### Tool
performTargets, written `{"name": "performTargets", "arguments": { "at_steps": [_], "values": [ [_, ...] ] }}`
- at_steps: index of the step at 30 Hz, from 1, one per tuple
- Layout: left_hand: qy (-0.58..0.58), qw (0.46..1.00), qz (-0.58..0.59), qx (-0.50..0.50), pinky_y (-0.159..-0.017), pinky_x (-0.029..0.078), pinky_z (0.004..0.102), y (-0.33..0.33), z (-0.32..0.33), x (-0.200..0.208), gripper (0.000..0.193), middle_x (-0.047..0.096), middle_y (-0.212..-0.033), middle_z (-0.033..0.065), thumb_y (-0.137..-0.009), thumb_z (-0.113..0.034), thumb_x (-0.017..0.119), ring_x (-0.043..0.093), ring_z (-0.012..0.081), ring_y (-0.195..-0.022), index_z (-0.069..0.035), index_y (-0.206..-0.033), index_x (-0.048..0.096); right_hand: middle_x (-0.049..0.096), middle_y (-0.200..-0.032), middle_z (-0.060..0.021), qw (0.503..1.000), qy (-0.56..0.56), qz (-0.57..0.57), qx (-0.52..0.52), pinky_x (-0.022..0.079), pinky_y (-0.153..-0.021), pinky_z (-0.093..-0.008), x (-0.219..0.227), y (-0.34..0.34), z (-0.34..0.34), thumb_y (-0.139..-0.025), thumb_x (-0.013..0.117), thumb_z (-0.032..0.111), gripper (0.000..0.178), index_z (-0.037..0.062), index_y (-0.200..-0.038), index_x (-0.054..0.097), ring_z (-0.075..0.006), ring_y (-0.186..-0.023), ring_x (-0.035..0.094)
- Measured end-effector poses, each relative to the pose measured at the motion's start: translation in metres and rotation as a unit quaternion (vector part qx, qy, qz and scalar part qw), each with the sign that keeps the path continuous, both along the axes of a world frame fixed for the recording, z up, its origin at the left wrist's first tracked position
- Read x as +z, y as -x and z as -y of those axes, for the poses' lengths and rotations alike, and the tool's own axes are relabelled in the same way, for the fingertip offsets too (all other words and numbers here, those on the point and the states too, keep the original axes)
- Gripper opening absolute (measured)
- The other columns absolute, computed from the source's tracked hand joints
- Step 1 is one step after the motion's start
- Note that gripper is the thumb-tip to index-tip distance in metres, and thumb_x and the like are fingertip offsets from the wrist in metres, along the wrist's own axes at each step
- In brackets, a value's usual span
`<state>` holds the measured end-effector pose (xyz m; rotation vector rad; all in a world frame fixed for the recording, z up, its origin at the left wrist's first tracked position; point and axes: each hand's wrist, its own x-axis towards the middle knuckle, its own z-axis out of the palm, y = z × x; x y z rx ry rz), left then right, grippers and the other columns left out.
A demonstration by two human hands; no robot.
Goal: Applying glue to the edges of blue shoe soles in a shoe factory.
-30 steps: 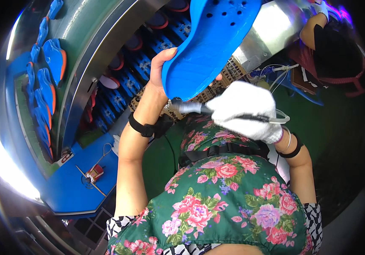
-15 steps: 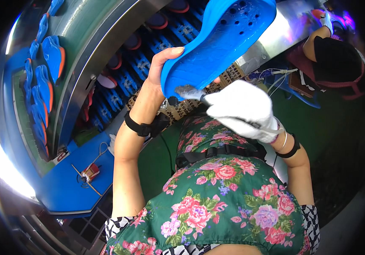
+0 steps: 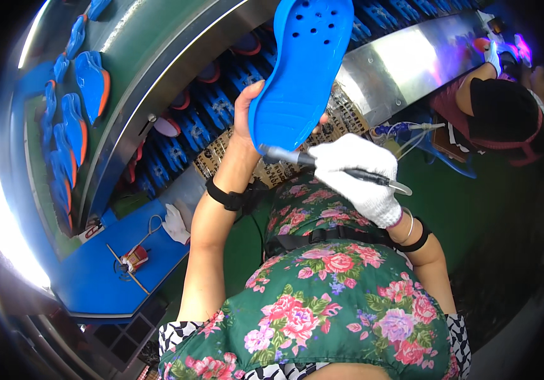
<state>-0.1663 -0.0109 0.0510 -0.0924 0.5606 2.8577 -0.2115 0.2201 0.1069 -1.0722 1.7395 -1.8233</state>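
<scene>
My bare left hand (image 3: 245, 113) is closed around the heel end of a bright blue shoe sole (image 3: 297, 85). Its hollow inner face is turned up, with a raised rim and a group of small round holes toward the far end. My right hand (image 3: 357, 176), in a white knit glove, grips a brush (image 3: 284, 154) with a dark handle. A pale tube end sticks out behind the glove. The brush tip lies at the heel rim of the sole; whether it touches is hard to tell. The sole's underside and most of my left fingers are hidden.
Behind the sole runs a conveyor with blue racks (image 3: 205, 130) and a metal edge (image 3: 405, 66). More blue soles with orange edges (image 3: 88, 85) stand at left. A blue table (image 3: 94, 278) holds a small red container (image 3: 136, 258). Another person (image 3: 503, 114) works at right.
The sole has swung more upright and shifted left, showing its inside more fully. My right hand has turned, and the brush tip has moved from inside the heel to its rim.
</scene>
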Motion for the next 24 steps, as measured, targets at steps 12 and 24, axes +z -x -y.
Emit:
{"name": "performTargets", "arguments": {
  "at_steps": [12,24],
  "values": [
    [-0.153,0.985,0.044,0.063,-0.100,0.051,0.0619,-0.041,-0.026,-0.013,0.098,0.043,-0.151,0.0317,-0.092,-0.068,0.054,0.055,0.0531,-0.126,-0.004,-0.160,0.026,0.077,-0.099,-0.0118,0.952,0.018,-0.296,-0.070,0.059,-0.080,-0.0348,0.021,0.076,0.027,-0.081,0.080,0.001,0.019,0.0035,-0.100,0.078,-0.0242,-0.088,0.074],
    [0.010,0.963,-0.236,0.132,-0.100,0.055,0.0611,-0.064,0.039,0.057,0.141,0.021,-0.162,0.0310,-0.066,-0.057,0.093,0.054,0.0557,-0.125,-0.003,-0.162,0.006,0.075,-0.107,-0.0185,0.949,0.159,0.264,-0.071,0.058,-0.086,-0.0317,0.003,0.056,0.009,-0.083,0.073,-0.006,0.014,-0.0060,-0.097,0.075,-0.0213,-0.092,0.072]
  ]
}}
